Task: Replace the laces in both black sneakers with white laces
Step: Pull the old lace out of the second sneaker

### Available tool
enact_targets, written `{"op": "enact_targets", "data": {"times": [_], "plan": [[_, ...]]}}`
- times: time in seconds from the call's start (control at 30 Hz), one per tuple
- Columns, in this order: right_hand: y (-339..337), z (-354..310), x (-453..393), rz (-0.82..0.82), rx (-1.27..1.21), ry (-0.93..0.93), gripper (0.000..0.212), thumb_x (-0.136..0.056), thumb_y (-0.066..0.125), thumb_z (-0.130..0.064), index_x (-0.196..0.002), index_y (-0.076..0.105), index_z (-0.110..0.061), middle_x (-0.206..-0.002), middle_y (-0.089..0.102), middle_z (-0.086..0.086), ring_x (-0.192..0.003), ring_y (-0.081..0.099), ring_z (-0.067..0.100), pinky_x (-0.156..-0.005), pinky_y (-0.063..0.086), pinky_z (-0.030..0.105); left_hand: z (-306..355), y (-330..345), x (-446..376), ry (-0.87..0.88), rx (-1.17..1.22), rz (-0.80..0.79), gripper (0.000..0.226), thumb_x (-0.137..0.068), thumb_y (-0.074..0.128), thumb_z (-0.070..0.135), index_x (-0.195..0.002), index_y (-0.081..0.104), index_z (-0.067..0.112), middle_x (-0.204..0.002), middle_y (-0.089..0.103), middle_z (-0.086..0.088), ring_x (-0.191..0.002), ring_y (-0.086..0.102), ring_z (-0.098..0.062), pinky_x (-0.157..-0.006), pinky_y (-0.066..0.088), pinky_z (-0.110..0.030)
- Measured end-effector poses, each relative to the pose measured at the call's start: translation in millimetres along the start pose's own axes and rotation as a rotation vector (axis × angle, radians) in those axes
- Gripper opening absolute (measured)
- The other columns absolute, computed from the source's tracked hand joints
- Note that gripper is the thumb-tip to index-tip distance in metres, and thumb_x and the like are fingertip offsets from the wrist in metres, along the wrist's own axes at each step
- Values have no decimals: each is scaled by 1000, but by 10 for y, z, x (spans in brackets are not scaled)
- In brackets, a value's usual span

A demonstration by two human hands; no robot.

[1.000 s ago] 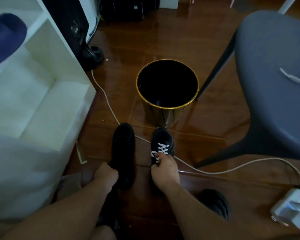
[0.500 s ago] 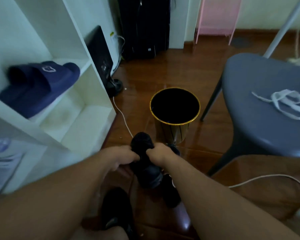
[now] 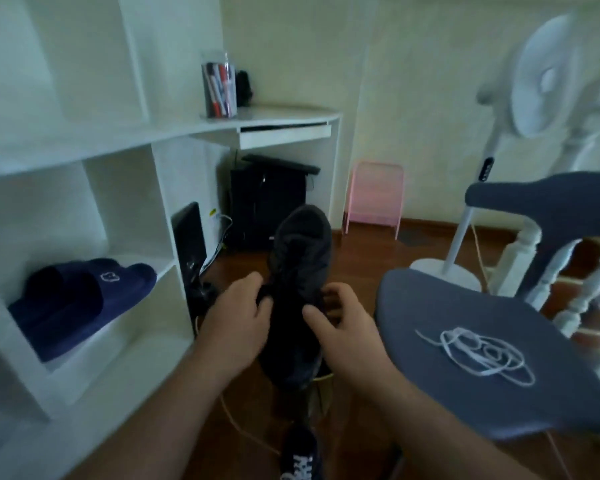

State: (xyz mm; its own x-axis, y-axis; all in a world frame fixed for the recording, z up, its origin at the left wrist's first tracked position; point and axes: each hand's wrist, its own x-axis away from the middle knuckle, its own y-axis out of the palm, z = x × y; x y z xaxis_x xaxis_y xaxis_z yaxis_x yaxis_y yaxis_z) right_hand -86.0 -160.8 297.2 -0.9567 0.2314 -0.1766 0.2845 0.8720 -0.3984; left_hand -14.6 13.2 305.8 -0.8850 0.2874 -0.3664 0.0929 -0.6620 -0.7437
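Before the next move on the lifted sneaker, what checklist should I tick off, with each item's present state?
1. Black sneaker held off the floor: ok.
2. Left hand grips its side: ok.
3. Right hand grips the other side: ok.
4. Loose white lace ready on the grey chair seat: ok.
5. Old lace out of the held sneaker: cannot tell.
6. Other sneaker on the floor already has white lacing: ok.
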Motion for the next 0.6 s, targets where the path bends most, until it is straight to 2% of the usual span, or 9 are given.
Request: {"op": "enact_targets", "data": {"times": [0.03, 0.13, 0.2, 0.23, 0.3, 0.4, 0.47, 0.53, 0.6], "plan": [[-40, 6, 2, 25, -81, 34, 18, -99, 63, -51, -112, 52, -48, -111, 65, -18, -94, 65, -4, -79, 59, 25, 69, 26, 21, 44, 9, 43, 25, -104, 49, 31, -82, 40, 25, -81, 49, 3, -72, 52, -17, -64, 48, -47], [-153, 44, -9, 43, -200, 71, 29, -101, 57, -54, -128, 49, -45, -120, 63, -16, -103, 65, -1, -75, 57, 16, 160, 103, 46, 126, -19, 85, 28, -103, 50, 32, -79, 37, 27, -78, 46, 5, -67, 47, -11, -60, 45, -42], [-207, 104, -14, 60, -87, -25, 35, -103, 53, -52, -137, 45, -53, -123, 60, -16, -109, 62, -1, -84, 56, 19, 134, 118, 68, 147, -18, 98, 29, -101, 52, 29, -78, 34, 28, -78, 43, 6, -66, 45, -10, -58, 43, -41], [-240, 141, -17, 69, -11, -63, 40, -104, 52, -49, -142, 42, -56, -120, 58, -14, -107, 60, -2, -88, 53, 21, 106, 129, 88, 157, -22, 97, 29, -100, 53, 28, -78, 34, 27, -77, 42, 5, -66, 44, -10, -58, 43, -42], [-269, 214, -34, 49, 125, -105, 49, -106, 51, -43, -150, 36, -58, -111, 53, -11, -97, 56, -1, -88, 47, 19, 47, 155, 132, 170, -35, 84, 30, -99, 54, 27, -78, 33, 26, -76, 42, 5, -65, 44, -11, -56, 42, -44], [-243, 235, -66, 67, 154, -110, 40, -105, 56, -39, -143, 52, -50, -108, 54, -10, -95, 57, 1, -84, 47, 20, -23, 186, 136, 194, -42, 74, 31, -99, 52, 27, -78, 30, 26, -75, 40, 5, -64, 43, -13, -55, 41, -44], [-208, 233, -94, 100, 110, -110, 37, -104, 60, -33, -138, 57, -47, -115, 54, -8, -100, 59, 0, -90, 52, 22, -48, 187, 126, 221, -54, 66, 28, -98, 49, 31, -78, 29, 28, -75, 39, 5, -64, 42, -13, -53, 39, -42], [-177, 227, -101, 86, 139, -160, 55, -105, 59, -25, -149, 42, -52, -120, 47, -11, -105, 53, -7, -93, 46, 10, -65, 193, 117, 241, -82, 35, 27, -98, 49, 32, -79, 29, 29, -76, 39, 6, -64, 42, -13, -53, 37, -39], [-162, 224, -96, 32, 213, -188, 64, -106, 55, -21, -156, 31, -53, -116, 44, -12, -103, 50, -4, -94, 43, 10, -73, 226, 126, 244, -106, -11, 30, -99, 53, 30, -80, 30, 28, -78, 39, 5, -64, 43, -15, -54, 39, -39]]}}
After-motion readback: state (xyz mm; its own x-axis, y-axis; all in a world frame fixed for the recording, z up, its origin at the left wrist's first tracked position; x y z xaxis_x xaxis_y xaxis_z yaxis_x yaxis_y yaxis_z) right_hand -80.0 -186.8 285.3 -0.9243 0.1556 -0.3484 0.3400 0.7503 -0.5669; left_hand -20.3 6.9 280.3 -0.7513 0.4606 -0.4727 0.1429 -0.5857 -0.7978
